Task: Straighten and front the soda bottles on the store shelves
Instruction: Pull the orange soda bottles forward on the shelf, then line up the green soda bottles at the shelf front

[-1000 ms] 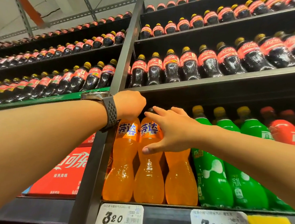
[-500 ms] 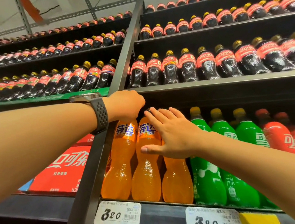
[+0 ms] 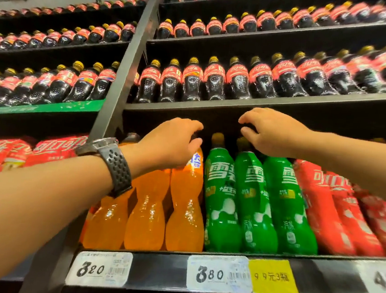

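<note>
Our left hand gripped the neck of the rightmost orange bottle, which stood at the front edge of the shelf, just beside the green bottles. Our right hand curled over their tops (whether it gripped one, we could not tell), in the narrow gap beneath the upper shelf.

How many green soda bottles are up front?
3: left green bottle, middle green bottle, right green bottle, between orange bottles and red bottles. Others may hide behind.

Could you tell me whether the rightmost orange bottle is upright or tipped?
Upright: orange bottle stands on the shelf, left hand gripping its top.
</note>
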Available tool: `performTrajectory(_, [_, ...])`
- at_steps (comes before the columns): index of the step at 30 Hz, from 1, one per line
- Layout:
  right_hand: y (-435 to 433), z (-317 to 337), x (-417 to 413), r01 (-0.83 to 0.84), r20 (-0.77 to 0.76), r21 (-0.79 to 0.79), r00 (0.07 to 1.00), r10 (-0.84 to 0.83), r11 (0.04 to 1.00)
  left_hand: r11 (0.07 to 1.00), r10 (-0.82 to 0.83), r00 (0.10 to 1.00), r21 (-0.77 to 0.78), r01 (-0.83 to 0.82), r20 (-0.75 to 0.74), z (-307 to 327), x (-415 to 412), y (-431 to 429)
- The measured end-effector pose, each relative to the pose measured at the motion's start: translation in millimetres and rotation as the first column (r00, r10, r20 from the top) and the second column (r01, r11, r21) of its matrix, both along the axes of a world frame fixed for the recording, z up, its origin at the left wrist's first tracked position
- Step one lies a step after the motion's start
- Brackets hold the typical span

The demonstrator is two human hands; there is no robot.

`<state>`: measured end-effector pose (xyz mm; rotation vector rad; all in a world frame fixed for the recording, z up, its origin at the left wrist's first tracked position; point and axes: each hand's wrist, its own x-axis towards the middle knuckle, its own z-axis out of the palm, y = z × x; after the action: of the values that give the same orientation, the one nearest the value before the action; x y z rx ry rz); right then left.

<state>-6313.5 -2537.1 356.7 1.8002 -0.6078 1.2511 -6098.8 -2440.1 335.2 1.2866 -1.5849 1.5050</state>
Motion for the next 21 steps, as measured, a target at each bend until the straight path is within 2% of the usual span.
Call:
performTrajectory(4, [-9.3,8.6,-28.1,0.113,-0.020,0.130,0.994,-0.112,0.985,0.998,-0.045,0.991,0.040,0.051,-0.128,19.4,-24.8,-19.2])
performTrajectory(8, [-14.4,11.2,-28.2,0.153,-0.097,0.254,0.987,-0.132,0.955,0.994,0.029,0.968,0.110,-0.002,-0.249,31.0,-46.3,-35.6])
performTrajectory(14, [-23.3,12.2,-1.3,0.052,-0.050,0.353,0.998,-0.037,0.934,0.995,0.069,0.949,0.087,-0.045,-0.306,37.6,-54.2,-45.7])
performTrajectory(18, [-30.8,18.1,7.5,-0.049,0.092,0.327,0.996,0.019,0.944,0.997,0.059,0.936,0.066,-0.038,-0.347,41.1,-54.5,-47.7])
performTrajectory(21, [-35.9,23.6,12.6,-0.141,0.184,0.365,0.980,0.077,0.920,0.999,0.031,0.920,0.046,-0.014,-0.391,43.5,-55.6,-49.1])
